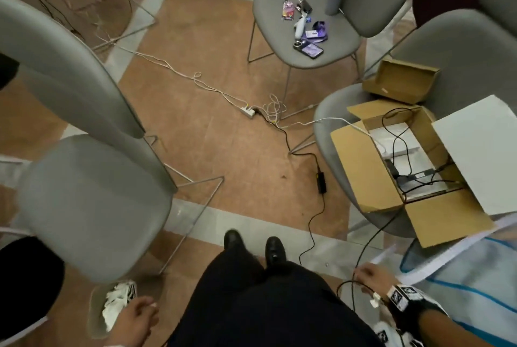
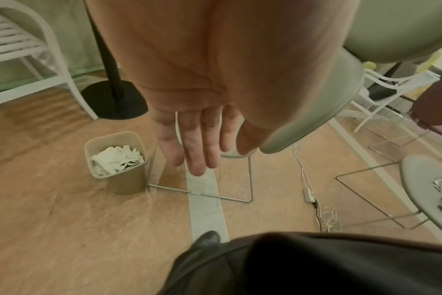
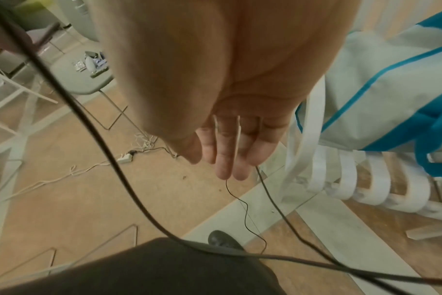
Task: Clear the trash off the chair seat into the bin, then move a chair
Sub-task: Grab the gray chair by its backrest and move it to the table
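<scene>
A beige bin point(image 1: 98, 316) point(image 2: 116, 161) stuffed with crumpled white paper stands on the floor under the front edge of a grey chair point(image 1: 92, 206) whose seat is bare. My left hand point(image 1: 137, 318) point(image 2: 192, 151) hangs beside the bin with straight fingers, holding nothing. My right hand point(image 1: 369, 274) point(image 3: 230, 157) hangs at my right side, fingers straight and empty, close to a black cable point(image 3: 129, 187). Farther off, another grey chair point(image 1: 279, 47) carries a snack wrapper point(image 1: 288, 10), a phone point(image 1: 309, 50) and other small items.
A third grey chair point(image 1: 330, 122) on the right holds an open cardboard box point(image 1: 363, 167) with cables. A white power strip point(image 1: 247, 111) and a black adapter point(image 1: 321, 183) lie on the floor between the chairs. A white slatted chair point(image 3: 346, 179) and blue-trimmed bag point(image 1: 475, 276) stand at my right.
</scene>
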Available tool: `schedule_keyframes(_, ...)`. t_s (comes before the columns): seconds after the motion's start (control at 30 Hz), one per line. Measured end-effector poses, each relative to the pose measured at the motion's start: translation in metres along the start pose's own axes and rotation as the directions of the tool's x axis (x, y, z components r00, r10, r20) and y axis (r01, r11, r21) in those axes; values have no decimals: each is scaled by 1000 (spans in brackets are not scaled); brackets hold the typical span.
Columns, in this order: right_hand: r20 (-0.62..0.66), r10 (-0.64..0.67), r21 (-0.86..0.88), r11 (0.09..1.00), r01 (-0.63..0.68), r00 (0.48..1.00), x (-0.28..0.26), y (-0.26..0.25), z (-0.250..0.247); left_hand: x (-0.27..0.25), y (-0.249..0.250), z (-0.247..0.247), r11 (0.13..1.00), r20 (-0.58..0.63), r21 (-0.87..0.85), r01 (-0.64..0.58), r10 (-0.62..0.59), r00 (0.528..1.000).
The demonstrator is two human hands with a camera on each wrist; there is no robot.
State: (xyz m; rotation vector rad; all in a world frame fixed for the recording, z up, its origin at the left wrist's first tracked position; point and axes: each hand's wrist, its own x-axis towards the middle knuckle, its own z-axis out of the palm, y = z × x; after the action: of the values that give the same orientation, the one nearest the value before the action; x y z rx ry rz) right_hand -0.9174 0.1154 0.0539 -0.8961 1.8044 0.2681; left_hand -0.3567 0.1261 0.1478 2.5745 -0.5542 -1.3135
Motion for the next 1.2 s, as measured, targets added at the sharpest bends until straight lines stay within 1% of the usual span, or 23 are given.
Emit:
schedule_keyframes(0.03, -30, 12, 14, 1000, -12, 999, 5, 0, -2, -9, 20, -3, 999, -13, 37, -39, 40, 999)
schedule_keyframes(0.1, -47, 31, 62, 998, -28, 998, -7, -29, -21, -4, 42, 4, 994, -24, 75, -78, 80, 996)
schedule_keyframes(0.13, -33, 30, 50, 998, -28, 999, -1, -32, -26, -3, 54, 10, 996, -3, 80, -48, 49, 999)
schedule_keyframes(0.17, -12, 30, 19, 999, -30, 999, 4, -39, -35, 6, 60, 19, 994, 18, 81, -80, 79, 997)
schedule_keyframes(0.2, -7, 25, -12, 1000, -25, 1000, 4, -50, -42, 11, 66, 29, 993, 20, 87, -78, 76, 997)
schedule_keyframes(0.27, 9, 39, -66, 997, -38, 999, 16, -61, -59, 20, 78, 47, 998, 76, 60, -27, 23, 997)
schedule_keyframes(0.3, 28, 45, -98, 994, -42, 999, 26, -64, -66, 30, 83, 53, 999, 82, 34, -14, 11, 997)
schedule_keyframes(0.4, 36, 59, -132, 990, -54, 998, 46, -94, -98, 64, 108, 66, 998, 108, 18, 60, -62, 992)
schedule_keyframes(0.47, 16, 48, -182, 982, -44, 999, 48, -132, -125, 87, 122, 65, 996, 80, 32, 78, -80, 994)
schedule_keyframes(0.5, -3, 38, -198, 980, -38, 999, 45, -162, -144, 95, 135, 64, 997, 69, 45, 58, -61, 996)
schedule_keyframes(0.57, -9, 6, -277, 961, -8, 1000, 47, -200, -170, 96, 163, 61, 998, 44, 56, 15, -18, 999)
schedule_keyframes(0.63, -16, -25, -333, 943, 18, 1000, 65, -241, -194, 104, 203, 51, 999, -39, 10, -37, 37, 999)
schedule_keyframes(0.7, -28, -82, -379, 923, 65, 996, 89, -277, -217, 107, 234, 39, 998, -129, -38, -44, 38, 991)
schedule_keyframes(0.8, 2, -152, -485, 864, 134, 988, 118, -341, -245, 93, 260, 18, 987, -261, -129, -94, 58, 964)
schedule_keyframes(0.83, 15, -173, -520, 840, 155, 985, 133, -366, -254, 85, 269, 11, 972, -315, -200, -126, 58, 947)
schedule_keyframes(0.9, 37, -221, -565, 800, 202, 975, 161, -405, -272, 66, 294, -2, 929, -381, -316, -192, 61, 923)
schedule_keyframes(0.97, 87, -263, -644, 721, 256, 961, 196, -454, -284, 57, 317, -15, 848, -437, -474, -238, 8, 900)
schedule_keyframes(1.0, 131, -297, -687, 661, 303, 946, 200, -494, -285, 51, 327, -21, 803, -458, -537, -258, -21, 889)
schedule_keyframes(1.03, 154, -319, -714, 619, 329, 935, 202, -525, -284, 46, 339, -25, 772, -474, -567, -288, -19, 880)
schedule_keyframes(1.07, 187, -351, -730, 576, 369, 918, 197, -561, -279, 42, 349, -28, 744, -486, -592, -310, -23, 874)
schedule_keyframes(1.1, 234, -371, -757, 511, 408, 899, 197, -601, -271, 35, 358, -32, 697, -496, -640, -324, -52, 867)
schedule_keyframes(1.17, 297, -412, -781, 415, 467, 862, 204, -668, -254, 23, 380, -42, 603, -483, -723, -338, -91, 871)
schedule_keyframes(1.2, 338, -444, -769, 377, 516, 829, 206, -698, -245, 18, 391, -45, 585, -479, -736, -340, -96, 872)
